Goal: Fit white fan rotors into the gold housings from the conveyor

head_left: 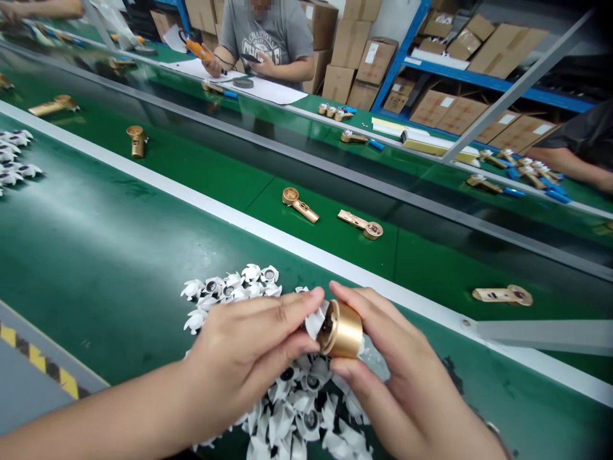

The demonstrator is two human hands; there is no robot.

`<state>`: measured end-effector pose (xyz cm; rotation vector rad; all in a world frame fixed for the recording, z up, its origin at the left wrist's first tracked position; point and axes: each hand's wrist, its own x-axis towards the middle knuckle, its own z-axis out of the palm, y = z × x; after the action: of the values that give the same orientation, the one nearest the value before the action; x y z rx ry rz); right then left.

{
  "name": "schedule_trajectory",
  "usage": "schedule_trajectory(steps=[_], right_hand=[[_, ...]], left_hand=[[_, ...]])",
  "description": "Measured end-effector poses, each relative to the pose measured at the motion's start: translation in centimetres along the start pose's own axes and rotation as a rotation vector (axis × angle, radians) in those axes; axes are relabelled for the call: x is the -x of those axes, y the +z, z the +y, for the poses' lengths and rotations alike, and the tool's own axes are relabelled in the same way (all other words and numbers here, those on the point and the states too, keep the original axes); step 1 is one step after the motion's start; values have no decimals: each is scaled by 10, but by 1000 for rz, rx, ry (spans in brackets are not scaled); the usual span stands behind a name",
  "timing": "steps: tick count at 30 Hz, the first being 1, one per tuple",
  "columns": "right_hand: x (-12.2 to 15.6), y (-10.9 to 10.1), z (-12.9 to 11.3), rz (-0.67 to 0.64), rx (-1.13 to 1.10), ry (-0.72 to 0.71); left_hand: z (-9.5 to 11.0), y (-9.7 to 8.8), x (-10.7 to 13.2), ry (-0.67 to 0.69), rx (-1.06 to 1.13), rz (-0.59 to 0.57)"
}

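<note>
My left hand (258, 338) pinches a white fan blade (316, 321) between thumb and fingertips. Its edge meets the open round end of a gold fan housing (348, 330). Fingers and thumb of my right hand (393, 364) are closed round that housing from the right. I cannot tell whether the blade is seated inside, and any handle on the housing is hidden. Below both hands lies a heap of white fan blades (287, 421), several with dark round centres showing. A second cluster of blades (230, 287) is spread on the green table just beyond my left hand.
Past a white rail (211, 217), a green conveyor belt (215, 172) carries several gold fan housings (300, 204). More blades (14, 156) lie at the far left. Across the belt a person in a grey shirt (272, 38) holds an orange tool (198, 48). A metal bracket (550, 335) juts in at right.
</note>
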<state>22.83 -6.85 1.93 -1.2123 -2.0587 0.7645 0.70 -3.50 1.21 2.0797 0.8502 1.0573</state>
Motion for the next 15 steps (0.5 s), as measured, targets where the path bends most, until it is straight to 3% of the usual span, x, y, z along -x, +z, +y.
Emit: schedule_trajectory(steps=[5,9,12,14,15], right_hand=[[11,16,0,65,35,74],[24,19,0,35,42,124],[15,9,6,37,-91,210],[-4,-8,22,56,-59,391],[-16,-20,35,86,29,500]], left_hand=[[7,34,35,-126,130,96],[6,47,42,-91,142,56],[-3,28,27,-36,57,-132],[-15,-4,15,-137,-45,-269],[-23,-25,10,-250,-78,-255]])
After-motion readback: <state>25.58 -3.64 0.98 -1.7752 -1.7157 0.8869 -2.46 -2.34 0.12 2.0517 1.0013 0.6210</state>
